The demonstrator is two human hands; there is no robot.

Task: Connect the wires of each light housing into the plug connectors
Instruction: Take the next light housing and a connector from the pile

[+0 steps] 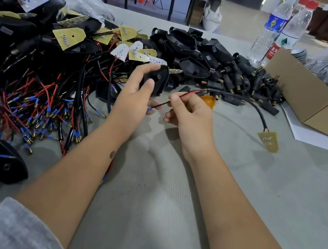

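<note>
Wired-board pile (34,84) crowds the left edge of the table (144,208); bare cloth in front of the arms is the only free room. Left hand (135,97) grips a black light housing (158,79), long axis near upright, tip up. Right hand (190,118) pinches its red/black wire (183,95), running up-right as a black cable (249,105) to a yellow board (268,140). Plug connectors (243,81) heaped behind, cardboard box (307,101) closing the right side.
</note>
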